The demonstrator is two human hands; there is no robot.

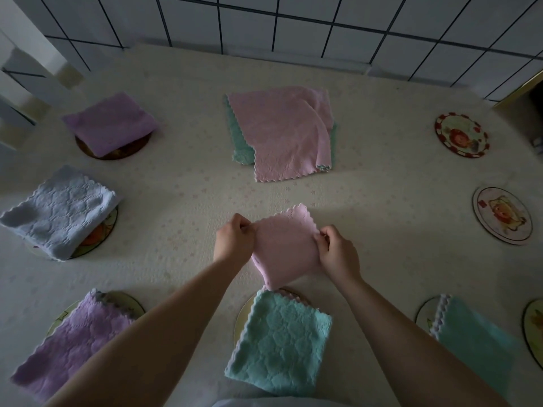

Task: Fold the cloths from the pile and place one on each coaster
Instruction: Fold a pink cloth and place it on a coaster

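A folded pink cloth [285,248] is held above the table's middle; my left hand [235,237] pinches its left edge and my right hand [338,254] its right edge. The pile [279,136] lies farther back, a pink cloth on top of a green one. Folded cloths cover several coasters: purple [110,124], blue [58,210], purple [73,333], green [279,339] and green [473,339]. Bare coasters show at the right [461,135], [502,220] and at the frame's right edge [533,330].
The table [191,183] wears a pale flowered cover. A white tiled wall [293,24] runs along its far edge. A white chair frame [26,69] stands at the far left.
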